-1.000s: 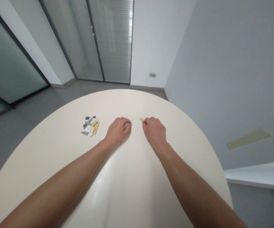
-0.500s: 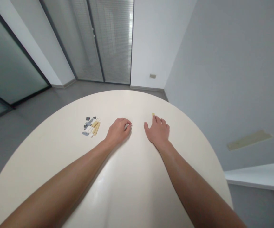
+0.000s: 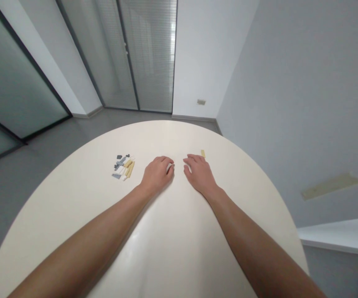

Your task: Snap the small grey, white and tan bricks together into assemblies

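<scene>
My left hand [image 3: 158, 173] rests on the white table, its fingers curled and its thumb tip close to the index fingertip. Whatever may be between those tips is too small to make out. Facing it across a narrow gap, my right hand [image 3: 199, 174] is bent inward, thumb and fingers apart, with nothing visible in it. Just beyond the right fingers lies a small flat yellow piece [image 3: 203, 153]. To the left of my left hand is a loose group of small building-brick-like pieces: yellow ones [image 3: 129, 169], grey ones [image 3: 116, 176], dark ones [image 3: 119, 157] and white ones.
The round white table [image 3: 172, 248] has its curved far edge a little beyond my hands. Behind it stand a glass partition with blinds [image 3: 154, 62] and a plain wall [image 3: 204, 54]. Another wall [image 3: 291, 103] rises close on the right.
My right hand has turned and moved left toward my left hand, off the yellow piece, which shows more fully. The left hand has barely moved. The view has shifted slightly.
</scene>
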`<action>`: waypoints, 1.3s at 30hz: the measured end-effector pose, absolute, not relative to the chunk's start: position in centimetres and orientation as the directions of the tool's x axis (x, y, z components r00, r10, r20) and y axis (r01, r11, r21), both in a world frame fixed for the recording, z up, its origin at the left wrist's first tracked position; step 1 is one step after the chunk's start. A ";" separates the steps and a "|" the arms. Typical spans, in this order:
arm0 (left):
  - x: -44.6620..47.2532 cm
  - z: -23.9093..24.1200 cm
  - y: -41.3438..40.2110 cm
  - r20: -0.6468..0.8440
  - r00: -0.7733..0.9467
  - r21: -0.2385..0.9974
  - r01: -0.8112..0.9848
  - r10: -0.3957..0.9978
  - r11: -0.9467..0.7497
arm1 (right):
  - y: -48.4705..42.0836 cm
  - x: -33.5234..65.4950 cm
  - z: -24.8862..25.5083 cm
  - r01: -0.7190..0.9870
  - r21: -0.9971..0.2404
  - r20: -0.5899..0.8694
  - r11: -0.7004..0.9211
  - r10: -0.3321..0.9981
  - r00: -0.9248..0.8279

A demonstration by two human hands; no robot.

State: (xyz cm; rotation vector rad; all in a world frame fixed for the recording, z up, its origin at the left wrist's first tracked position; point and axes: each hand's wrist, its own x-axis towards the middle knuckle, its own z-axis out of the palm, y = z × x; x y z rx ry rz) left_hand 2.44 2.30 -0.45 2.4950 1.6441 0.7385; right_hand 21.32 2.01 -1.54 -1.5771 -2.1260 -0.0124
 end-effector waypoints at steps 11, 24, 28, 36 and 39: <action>0.3 2.3 0.3 0.279 0.044 -0.029 0.999 0.959 -0.038 | 2.2 21.4 -1.6 0.899 -0.309 0.360 0.312 0.913 -0.193; -1.0 2.6 1.2 0.197 -0.037 -0.055 0.997 0.980 0.049 | 2.1 21.3 -1.4 0.898 -0.311 0.352 0.312 0.915 -0.196; -2.0 3.5 1.8 0.084 -0.096 -0.092 0.990 0.992 0.104 | 2.1 21.3 -1.3 0.893 -0.316 0.348 0.320 0.915 -0.205; -3.1 3.9 2.3 0.087 -0.120 -0.085 0.988 0.989 0.128 | 2.1 21.4 -1.4 0.896 -0.318 0.349 0.310 0.917 -0.194; -3.4 3.7 2.4 0.118 -0.117 -0.061 0.990 0.986 0.125 | 2.1 21.3 -1.4 0.894 -0.320 0.356 0.313 0.914 -0.192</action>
